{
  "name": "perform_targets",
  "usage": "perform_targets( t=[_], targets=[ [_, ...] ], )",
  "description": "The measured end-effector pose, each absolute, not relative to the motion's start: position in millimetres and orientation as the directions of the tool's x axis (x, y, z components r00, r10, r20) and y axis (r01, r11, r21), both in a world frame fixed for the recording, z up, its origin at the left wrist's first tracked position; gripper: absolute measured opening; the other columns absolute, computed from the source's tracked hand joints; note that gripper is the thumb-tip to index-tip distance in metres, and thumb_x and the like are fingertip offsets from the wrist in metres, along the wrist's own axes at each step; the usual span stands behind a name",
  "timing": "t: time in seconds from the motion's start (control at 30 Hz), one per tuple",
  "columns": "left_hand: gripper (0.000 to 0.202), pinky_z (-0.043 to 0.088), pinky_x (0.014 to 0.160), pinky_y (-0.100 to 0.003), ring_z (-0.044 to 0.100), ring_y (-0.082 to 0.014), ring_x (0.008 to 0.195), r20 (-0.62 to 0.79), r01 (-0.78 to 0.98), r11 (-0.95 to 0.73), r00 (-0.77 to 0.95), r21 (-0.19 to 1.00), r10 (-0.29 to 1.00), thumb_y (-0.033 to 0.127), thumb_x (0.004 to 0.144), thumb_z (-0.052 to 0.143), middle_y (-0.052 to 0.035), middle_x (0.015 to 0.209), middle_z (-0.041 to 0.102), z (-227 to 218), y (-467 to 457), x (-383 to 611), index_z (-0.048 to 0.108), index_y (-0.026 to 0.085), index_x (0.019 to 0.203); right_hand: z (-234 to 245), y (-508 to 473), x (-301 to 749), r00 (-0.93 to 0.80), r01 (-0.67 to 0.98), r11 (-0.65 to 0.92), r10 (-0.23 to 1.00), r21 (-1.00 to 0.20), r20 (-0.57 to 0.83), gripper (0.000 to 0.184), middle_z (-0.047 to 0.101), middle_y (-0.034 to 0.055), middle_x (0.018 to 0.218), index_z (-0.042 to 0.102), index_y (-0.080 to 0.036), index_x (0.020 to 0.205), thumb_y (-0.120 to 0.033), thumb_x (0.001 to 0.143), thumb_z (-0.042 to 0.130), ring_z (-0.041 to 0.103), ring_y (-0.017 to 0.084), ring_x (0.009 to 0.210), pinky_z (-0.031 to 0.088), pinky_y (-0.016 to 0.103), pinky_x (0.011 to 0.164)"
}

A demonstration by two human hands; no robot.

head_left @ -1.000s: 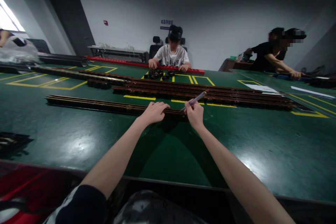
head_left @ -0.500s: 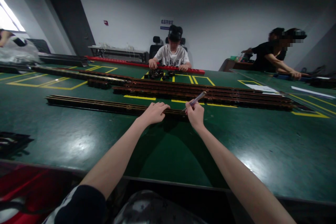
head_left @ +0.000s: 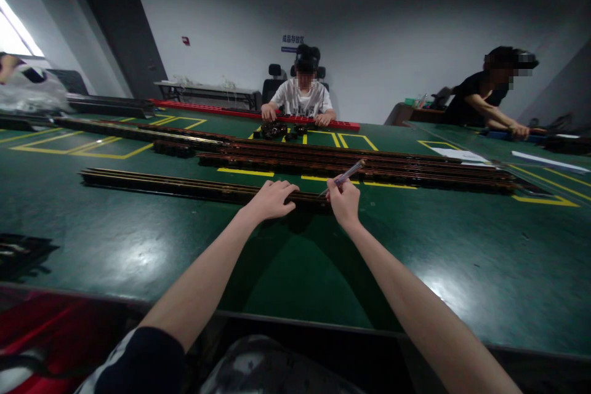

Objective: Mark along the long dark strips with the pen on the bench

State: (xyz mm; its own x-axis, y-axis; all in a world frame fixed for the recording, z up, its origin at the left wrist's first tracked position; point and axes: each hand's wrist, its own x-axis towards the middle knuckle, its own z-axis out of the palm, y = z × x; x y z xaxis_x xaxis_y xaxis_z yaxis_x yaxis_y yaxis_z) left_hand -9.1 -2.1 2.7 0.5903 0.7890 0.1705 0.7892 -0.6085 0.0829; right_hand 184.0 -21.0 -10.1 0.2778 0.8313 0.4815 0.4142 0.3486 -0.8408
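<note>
A long dark rail (head_left: 170, 186) with gold-coloured edges lies lengthwise on the green table in front of me. Over its right part my left hand (head_left: 273, 199) is placed, fingers bent across the far side and thumb on the near side. My right hand (head_left: 344, 202) pinches a slim screwdriver (head_left: 349, 173) with a clear handle, tilted up to the right. Its thin tip points down at the rail's right end, just right of my left hand. Whether the tip touches the rail, I cannot tell.
Behind the rail lies a bundle of similar long dark rails (head_left: 369, 164). Dark parts (head_left: 23, 250) sit at the left edge. Across the green table (head_left: 462, 246), a person (head_left: 302, 95) sits by a red rail (head_left: 344, 125); another person (head_left: 475, 95) leans in at the right.
My left thumb has shifted slightly outward from the fingers. The right hand and screwdriver stay almost in place. At the right, the co-worker's head has moved a little.
</note>
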Motion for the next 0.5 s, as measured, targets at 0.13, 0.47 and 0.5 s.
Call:
perform_targets(
  t=[0.13, 0.47, 0.5],
  targets=[
    [0.046, 0.037, 0.101, -0.044, 0.055, -0.026, 0.116, 0.187, 0.796, -0.601, 0.582, 0.068, 0.792, 0.041, 0.09, 0.039, -0.0119, 0.126, 0.06, 1.1, -2.6, -6.6, 0.052, 0.017, 0.128, -8.6, -22.1, 183.1, 0.289, 0.405, 0.349, 0.828, -0.845, 0.481, 0.026, 0.059, 0.0022, 0.059, 0.053, -0.02, 0.068, -0.041, 0.083, 0.053, 0.057, 0.016, 0.05, 0.048, 0.03, 0.051],
    [0.045, 0.039, 0.097, -0.041, 0.056, -0.0256, 0.112, 0.195, 0.807, -0.59, 0.575, 0.02, 0.794, 0.044, 0.091, 0.045, -0.0123, 0.123, 0.06, -1.8, -0.9, -3.4, 0.054, 0.016, 0.125, -9.8, -21.2, 183.2, 0.289, 0.394, 0.359, 0.826, -0.846, 0.485, 0.024, 0.06, 0.0023, 0.059, 0.052, -0.02, 0.069, -0.039, 0.083, 0.052, 0.057, 0.016, 0.05, 0.046, 0.029, 0.05],
    [0.044, 0.039, 0.097, -0.041, 0.056, -0.0257, 0.111, 0.195, 0.809, -0.588, 0.574, 0.016, 0.795, 0.044, 0.091, 0.045, -0.0124, 0.123, 0.06, -1.8, -1.1, -3.1, 0.054, 0.016, 0.124, -10.1, -20.7, 183.5, 0.291, 0.398, 0.359, 0.823, -0.844, 0.487, 0.024, 0.06, 0.0022, 0.059, 0.052, -0.02, 0.07, -0.039, 0.083, 0.052, 0.057, 0.016, 0.05, 0.046, 0.029, 0.05]
  ],
)
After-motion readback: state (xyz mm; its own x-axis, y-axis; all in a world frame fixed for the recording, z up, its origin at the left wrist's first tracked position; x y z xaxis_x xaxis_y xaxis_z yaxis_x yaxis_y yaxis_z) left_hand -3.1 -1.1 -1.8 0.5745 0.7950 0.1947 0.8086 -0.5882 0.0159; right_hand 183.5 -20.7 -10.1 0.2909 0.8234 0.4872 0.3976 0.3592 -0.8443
